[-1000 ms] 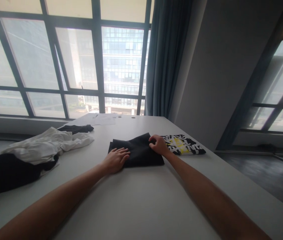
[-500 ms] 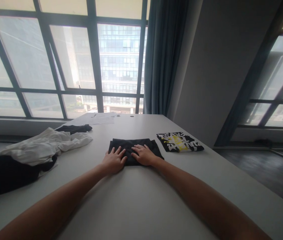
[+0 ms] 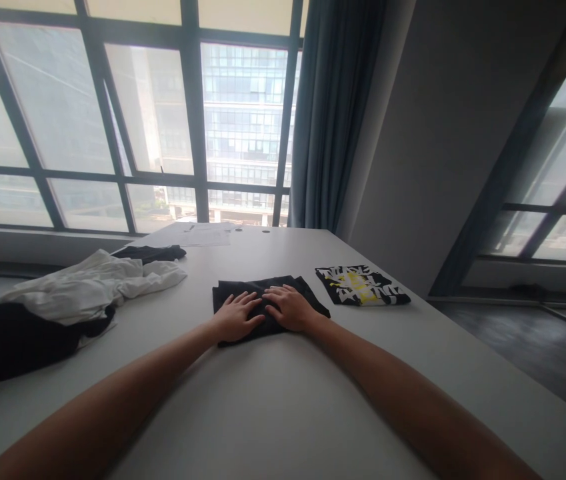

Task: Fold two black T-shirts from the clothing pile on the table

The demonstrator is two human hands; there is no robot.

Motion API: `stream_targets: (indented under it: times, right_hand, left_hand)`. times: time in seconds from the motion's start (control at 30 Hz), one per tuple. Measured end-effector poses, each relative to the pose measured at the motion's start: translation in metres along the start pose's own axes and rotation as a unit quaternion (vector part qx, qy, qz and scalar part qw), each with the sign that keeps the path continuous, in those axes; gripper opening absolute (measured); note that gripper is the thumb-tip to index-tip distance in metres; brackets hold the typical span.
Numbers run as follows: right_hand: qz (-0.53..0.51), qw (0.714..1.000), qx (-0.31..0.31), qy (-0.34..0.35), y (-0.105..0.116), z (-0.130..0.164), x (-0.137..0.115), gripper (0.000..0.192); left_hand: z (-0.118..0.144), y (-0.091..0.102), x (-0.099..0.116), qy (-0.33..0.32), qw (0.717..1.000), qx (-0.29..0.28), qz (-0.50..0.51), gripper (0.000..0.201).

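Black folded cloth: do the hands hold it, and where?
Neither grips it: left hand and right hand lie flat on the black folded cloth.

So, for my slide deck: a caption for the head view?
Both hands, left hand and right hand, press flat on a folded black garment on a white table.

We see hazy daylight from the windows (image 3: 153, 120) backlighting a dim room; edges bow, arms cast soft tabletop (image 3: 283, 400) shadows.

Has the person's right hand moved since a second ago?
Yes. The right hand has moved left, away from the patterned folded shirt, and now lies flat on the black folded cloth beside the left hand.
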State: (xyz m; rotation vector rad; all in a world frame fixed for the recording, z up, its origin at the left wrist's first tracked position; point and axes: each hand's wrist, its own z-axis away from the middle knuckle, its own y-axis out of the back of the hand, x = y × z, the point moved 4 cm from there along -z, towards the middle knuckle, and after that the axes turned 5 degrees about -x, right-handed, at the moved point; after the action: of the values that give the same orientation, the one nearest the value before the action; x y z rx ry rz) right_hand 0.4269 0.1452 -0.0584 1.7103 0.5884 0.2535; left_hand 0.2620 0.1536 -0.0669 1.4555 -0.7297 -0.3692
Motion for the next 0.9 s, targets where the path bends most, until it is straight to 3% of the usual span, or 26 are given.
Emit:
stream_targets:
  times: [0.1, 0.3, 0.5, 0.6, 0.7, 0.8, 0.9]
  right_hand:
    - [-0.024, 0.997, -0.055, -0.041, -0.006, -0.003, 0.006, 0.053]
    - [-0.029, 0.982, -0.129, -0.132, -0.006, -0.004, 0.028, 0.070]
    - [-0.027, 0.965, -0.139, -0.222, -0.001, 0.001, 0.057, 0.076]
    - [-0.029, 0.960, -0.127, -0.246, -0.001, 0.002, 0.069, 0.076]
    - [-0.025, 0.960, -0.118, -0.253, -0.004, 0.001, 0.075, 0.076]
    - [-0.020, 0.959, -0.107, -0.261, -0.005, 0.000, 0.076, 0.075]
    - [-0.016, 0.951, -0.093, -0.293, -0.005, 0.002, 0.076, 0.074]
  left_hand:
    - [-0.006, -0.004, -0.015, 0.032, 0.999, -0.037, -0.005, 0.072]
    - [-0.007, 0.006, -0.043, 0.127, 0.991, -0.037, -0.021, 0.079]
    - [-0.006, 0.010, -0.062, 0.191, 0.981, -0.026, -0.018, 0.080]
    - [-0.005, 0.016, -0.061, 0.220, 0.975, -0.004, -0.041, 0.077]
    - [-0.003, 0.019, -0.033, 0.133, 0.988, 0.028, -0.070, 0.072]
    - [0.002, 0.007, 0.007, -0.038, 0.998, -0.020, -0.044, 0.073]
    - [0.005, -0.005, 0.023, -0.109, 0.992, -0.047, -0.030, 0.070]
